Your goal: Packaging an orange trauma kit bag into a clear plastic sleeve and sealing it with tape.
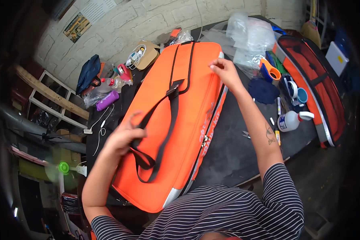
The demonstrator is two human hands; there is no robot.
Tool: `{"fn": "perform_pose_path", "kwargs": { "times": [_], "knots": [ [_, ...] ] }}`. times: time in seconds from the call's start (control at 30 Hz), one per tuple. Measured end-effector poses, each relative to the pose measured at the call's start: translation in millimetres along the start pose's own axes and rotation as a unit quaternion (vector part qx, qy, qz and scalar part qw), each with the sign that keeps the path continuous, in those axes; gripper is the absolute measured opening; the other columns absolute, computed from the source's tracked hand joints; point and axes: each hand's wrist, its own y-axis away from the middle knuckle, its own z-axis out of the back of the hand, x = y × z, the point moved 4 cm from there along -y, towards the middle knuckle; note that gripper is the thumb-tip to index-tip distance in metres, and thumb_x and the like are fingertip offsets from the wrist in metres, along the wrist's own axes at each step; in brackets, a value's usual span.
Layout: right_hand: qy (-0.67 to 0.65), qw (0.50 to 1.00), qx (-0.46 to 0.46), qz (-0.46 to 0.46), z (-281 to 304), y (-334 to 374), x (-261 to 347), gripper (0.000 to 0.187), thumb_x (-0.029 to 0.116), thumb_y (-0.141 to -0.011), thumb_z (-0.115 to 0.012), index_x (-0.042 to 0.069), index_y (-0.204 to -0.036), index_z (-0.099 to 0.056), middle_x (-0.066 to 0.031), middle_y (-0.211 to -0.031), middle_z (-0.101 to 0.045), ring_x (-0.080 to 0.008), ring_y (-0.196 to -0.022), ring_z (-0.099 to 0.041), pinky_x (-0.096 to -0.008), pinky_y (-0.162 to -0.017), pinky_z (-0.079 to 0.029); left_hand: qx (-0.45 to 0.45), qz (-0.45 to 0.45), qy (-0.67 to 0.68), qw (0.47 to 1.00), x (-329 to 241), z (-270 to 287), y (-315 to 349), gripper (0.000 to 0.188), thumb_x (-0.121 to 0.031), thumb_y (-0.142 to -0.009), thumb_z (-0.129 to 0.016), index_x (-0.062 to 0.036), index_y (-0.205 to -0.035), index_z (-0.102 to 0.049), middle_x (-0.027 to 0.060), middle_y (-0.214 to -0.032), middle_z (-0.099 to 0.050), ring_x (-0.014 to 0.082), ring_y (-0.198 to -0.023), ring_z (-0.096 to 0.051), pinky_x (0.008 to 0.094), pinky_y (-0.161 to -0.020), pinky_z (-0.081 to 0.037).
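A large orange bag (164, 84) with black trim and grey reflective corners lies slantwise on the dark table in front of me. A black webbing strap (174, 114) loops loosely over its top. Beside that strap, over the bag's left side, is my left hand (123, 138), its fingers apart and somewhat blurred; no grip on the strap shows. Over the far right corner of the bag, my right hand (227, 73) is pinched at thumb and forefinger. Whatever may be between those fingertips is too small to make out. A zipper runs along the bag's right side.
A second bag (312, 84), orange-red and black, stands at the right. Near it are a white spray bottle (289, 121), an orange tape roll (270, 71) and clear plastic bags (250, 36). A purple pouch (107, 101) and cardboard box (149, 54) lie left.
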Motion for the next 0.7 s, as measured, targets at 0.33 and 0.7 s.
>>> {"fn": "perform_pose_path", "kwargs": {
  "times": [0.33,0.7],
  "knots": [
    [0.399,0.833,0.189,0.335,-118,51,113,0.089,-0.005,-0.060,-0.062,0.022,-0.140,-0.033,-0.0108,-0.145,-0.029,-0.0319,-0.135,-0.027,-0.0566,-0.106,-0.023,-0.085,-0.376,-0.104,0.917,-79,8,180,0.093,-0.019,-0.057,-0.075,0.0053,-0.137,-0.033,0.0104,-0.106,-0.057,0.0182,-0.103,-0.056,0.0259,-0.095,-0.038],
    [0.021,0.942,-0.136,0.306,-115,-34,333,0.021,0.019,-0.081,-0.056,0.000,-0.082,-0.064,-0.0195,-0.073,-0.062,-0.0298,-0.068,-0.059,-0.0396,-0.061,-0.047,-0.131,-0.384,-0.100,0.909,-28,66,164,0.119,-0.061,-0.058,-0.073,-0.0128,-0.148,-0.012,0.0183,-0.136,-0.038,0.0288,-0.126,-0.040,0.0414,-0.102,-0.031]
  ]
}}
